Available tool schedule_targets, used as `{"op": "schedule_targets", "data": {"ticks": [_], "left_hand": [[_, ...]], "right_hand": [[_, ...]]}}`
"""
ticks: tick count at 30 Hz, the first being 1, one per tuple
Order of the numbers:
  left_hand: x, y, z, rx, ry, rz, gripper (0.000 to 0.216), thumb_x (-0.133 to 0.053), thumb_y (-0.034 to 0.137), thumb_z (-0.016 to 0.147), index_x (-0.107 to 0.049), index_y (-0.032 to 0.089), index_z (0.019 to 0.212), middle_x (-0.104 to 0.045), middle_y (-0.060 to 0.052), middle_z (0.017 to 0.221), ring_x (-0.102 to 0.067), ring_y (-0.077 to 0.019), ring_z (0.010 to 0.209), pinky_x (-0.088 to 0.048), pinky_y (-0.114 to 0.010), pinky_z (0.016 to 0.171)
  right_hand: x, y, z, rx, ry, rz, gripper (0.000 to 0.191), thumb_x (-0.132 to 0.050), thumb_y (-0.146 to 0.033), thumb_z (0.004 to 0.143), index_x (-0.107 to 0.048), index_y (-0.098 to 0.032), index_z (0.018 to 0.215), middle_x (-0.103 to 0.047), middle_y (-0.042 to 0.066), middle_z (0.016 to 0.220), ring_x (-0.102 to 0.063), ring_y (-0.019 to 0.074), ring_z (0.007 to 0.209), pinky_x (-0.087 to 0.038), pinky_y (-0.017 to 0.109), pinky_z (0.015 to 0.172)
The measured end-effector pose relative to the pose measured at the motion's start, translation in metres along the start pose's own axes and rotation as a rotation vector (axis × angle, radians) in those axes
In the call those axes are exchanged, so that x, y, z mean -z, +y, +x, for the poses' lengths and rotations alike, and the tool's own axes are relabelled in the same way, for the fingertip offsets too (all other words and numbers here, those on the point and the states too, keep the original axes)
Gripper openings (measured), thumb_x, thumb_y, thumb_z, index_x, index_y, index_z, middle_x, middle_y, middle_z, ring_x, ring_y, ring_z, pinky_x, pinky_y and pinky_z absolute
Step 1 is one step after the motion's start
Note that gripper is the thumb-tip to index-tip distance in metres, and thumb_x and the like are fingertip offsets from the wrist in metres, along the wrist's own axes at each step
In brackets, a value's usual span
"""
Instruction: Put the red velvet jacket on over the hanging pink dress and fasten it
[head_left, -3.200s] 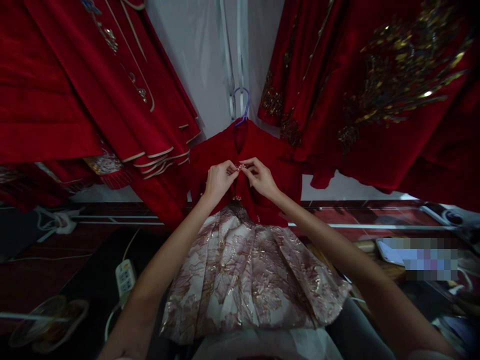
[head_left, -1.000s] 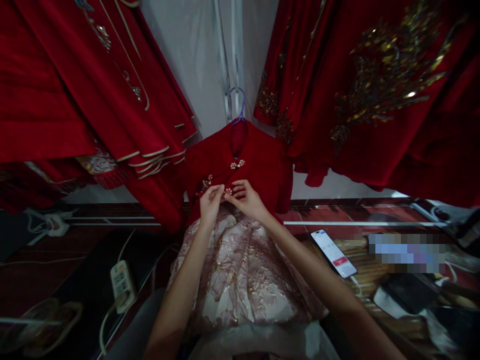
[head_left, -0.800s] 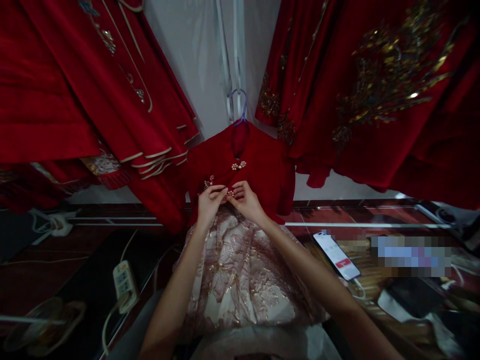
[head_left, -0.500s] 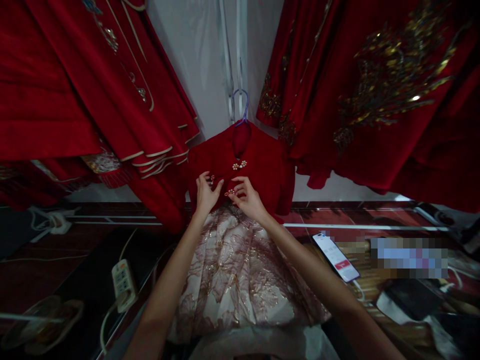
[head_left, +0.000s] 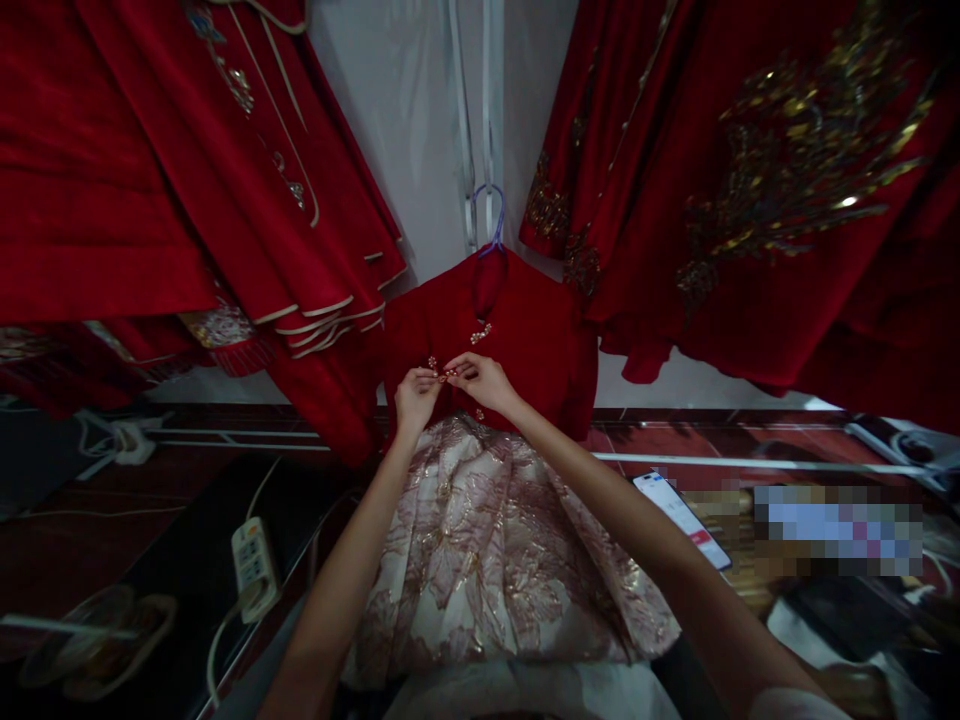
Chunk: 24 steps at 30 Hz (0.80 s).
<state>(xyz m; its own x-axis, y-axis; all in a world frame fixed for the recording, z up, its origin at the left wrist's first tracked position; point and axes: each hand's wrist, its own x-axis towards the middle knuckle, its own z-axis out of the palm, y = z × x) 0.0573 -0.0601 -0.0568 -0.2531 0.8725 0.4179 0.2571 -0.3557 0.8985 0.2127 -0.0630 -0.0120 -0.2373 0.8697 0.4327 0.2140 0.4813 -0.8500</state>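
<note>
Head view: a small beaded fastener (head_left: pixel 446 377) sits right between the meeting fingertips of both hands, at the front of a red jacket (head_left: pixel 544 350). The left hand (head_left: pixel 417 400) pinches it from one side, thumb and fingers drawn together; the right hand (head_left: pixel 485 382) closes narrowly on it from the other, palm turned inward. Which part each hand grips is too small to tell. Above the fingers, a beaded clasp (head_left: pixel 480 332) lies just under the neck opening, and a beaded flower (head_left: pixel 480 413) shows below the right hand, near the hem. The jacket hangs from a purple hanger (head_left: pixel 499 205), with a pale floral brocade skirt (head_left: pixel 495 560) spreading beneath it. More red garments (head_left: pixel 150 200) hang to the left, and a red garment with gold sequin work (head_left: pixel 817 150) to the right. Lower down, a smartphone (head_left: pixel 679 515) lies at right, and a power strip (head_left: pixel 253 560) rests on a dark surface (head_left: pixel 180 550) at left.
</note>
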Motion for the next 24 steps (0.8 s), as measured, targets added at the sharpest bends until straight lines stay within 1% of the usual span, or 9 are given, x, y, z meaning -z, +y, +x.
{"op": "schedule_targets", "data": {"ticks": [3, 7, 10, 13, 16, 19, 22, 24], "left_hand": [[-0.001, 0.001, 0.001, 0.001, 0.016, -0.089, 0.018, -0.067, 0.023, 0.068, -0.06, 0.015, 0.082, -0.066, -0.004, 0.078, -0.063, -0.012, 0.071, -0.051, -0.026, 0.072], [-0.003, 0.004, 0.007, 0.021, 0.027, -0.125, 0.031, -0.071, 0.026, 0.065, -0.057, 0.015, 0.09, -0.064, -0.001, 0.072, -0.062, -0.0117, 0.066, -0.05, -0.025, 0.067], [-0.005, 0.006, 0.011, -0.036, 0.018, -0.107, 0.026, -0.071, 0.029, 0.066, -0.059, 0.016, 0.085, -0.065, -0.004, 0.078, -0.062, -0.0115, 0.069, -0.049, -0.023, 0.065], [-0.007, 0.008, 0.012, -0.052, 0.025, -0.119, 0.021, -0.069, 0.03, 0.069, -0.062, 0.015, 0.081, -0.068, -0.006, 0.083, -0.063, -0.0123, 0.074, -0.05, -0.025, 0.07], [-0.006, 0.008, 0.01, 0.044, -0.007, -0.178, 0.023, -0.069, 0.031, 0.068, -0.065, 0.014, 0.083, -0.069, -0.007, 0.083, -0.063, -0.0134, 0.075, -0.051, -0.027, 0.073], [-0.003, 0.006, 0.01, 0.162, -0.075, -0.249, 0.03, -0.069, 0.033, 0.067, -0.065, 0.013, 0.089, -0.069, -0.007, 0.085, -0.063, -0.0128, 0.074, -0.053, -0.028, 0.071], [-0.001, 0.002, 0.013, 0.172, -0.118, -0.224, 0.033, -0.071, 0.033, 0.064, -0.065, 0.014, 0.089, -0.067, -0.006, 0.084, -0.062, -0.0105, 0.069, -0.053, -0.025, 0.066], [-0.002, 0.0, 0.015, 0.154, -0.104, -0.177, 0.034, -0.073, 0.033, 0.061, -0.064, 0.014, 0.087, -0.066, -0.005, 0.083, -0.06, -0.0095, 0.065, -0.052, -0.025, 0.062]], "right_hand": [[0.001, 0.007, -0.001, -0.004, -0.005, -0.028, 0.015, -0.067, -0.016, 0.072, -0.067, -0.018, 0.087, -0.068, 0.0, 0.079, -0.061, 0.009, 0.07, -0.05, 0.023, 0.071], [0.001, 0.007, -0.002, -0.011, 0.0, -0.036, 0.015, -0.066, -0.014, 0.072, -0.067, -0.018, 0.087, -0.067, 0.0, 0.076, -0.062, 0.0092, 0.069, -0.05, 0.021, 0.068], [-0.002, 0.006, 0.0, -0.011, 0.035, -0.056, 0.016, -0.064, -0.014, 0.074, -0.066, -0.017, 0.089, -0.067, 0.001, 0.079, -0.062, 0.0097, 0.07, -0.049, 0.021, 0.066], [-0.007, 0.006, 0.002, 0.009, 0.075, -0.087, 0.017, -0.061, -0.013, 0.076, -0.064, -0.017, 0.092, -0.068, 0.001, 0.084, -0.061, 0.0093, 0.072, -0.05, 0.021, 0.069], [-0.011, 0.007, 0.004, 0.021, 0.102, -0.093, 0.018, -0.06, -0.013, 0.076, -0.064, -0.018, 0.093, -0.068, 0.001, 0.086, -0.061, 0.0089, 0.072, -0.05, 0.021, 0.07], [-0.011, 0.007, 0.005, 0.012, 0.108, -0.077, 0.017, -0.06, -0.014, 0.076, -0.064, -0.018, 0.091, -0.067, 0.001, 0.085, -0.061, 0.0087, 0.071, -0.051, 0.021, 0.07], [-0.01, 0.006, 0.006, -0.006, 0.13, -0.051, 0.017, -0.061, -0.016, 0.076, -0.064, -0.018, 0.092, -0.067, 0.001, 0.085, -0.061, 0.0088, 0.071, -0.051, 0.021, 0.068], [-0.01, 0.005, 0.006, -0.006, 0.165, -0.042, 0.017, -0.06, -0.016, 0.076, -0.064, -0.018, 0.093, -0.067, 0.001, 0.086, -0.061, 0.009, 0.071, -0.051, 0.021, 0.067]]}}
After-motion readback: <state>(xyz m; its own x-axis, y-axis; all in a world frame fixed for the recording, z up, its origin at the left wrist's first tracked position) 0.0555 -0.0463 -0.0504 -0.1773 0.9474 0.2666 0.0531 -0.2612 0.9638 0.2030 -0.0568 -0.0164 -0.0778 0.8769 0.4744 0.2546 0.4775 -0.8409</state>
